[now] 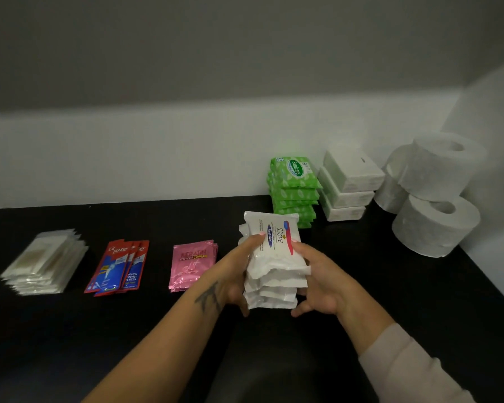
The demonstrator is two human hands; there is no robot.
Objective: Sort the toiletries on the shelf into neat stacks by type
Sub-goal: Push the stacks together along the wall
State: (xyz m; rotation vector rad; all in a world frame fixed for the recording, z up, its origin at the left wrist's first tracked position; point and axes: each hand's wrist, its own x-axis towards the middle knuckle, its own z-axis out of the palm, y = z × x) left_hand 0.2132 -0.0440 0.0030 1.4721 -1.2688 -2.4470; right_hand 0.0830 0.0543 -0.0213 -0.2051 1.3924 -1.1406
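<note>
Left hand [233, 274] and right hand [317, 274] clamp stack of white Dove soap packs [274, 257] from both sides, centre of black shelf [361, 286], near green Sanicare packs [294, 190].

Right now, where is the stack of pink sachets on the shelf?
In the head view, the pink sachets lie left of centre on the black shelf, between the red toothpaste sachets and the left hand.

left grip [236, 274], right grip [317, 274], both curled, facing
</note>
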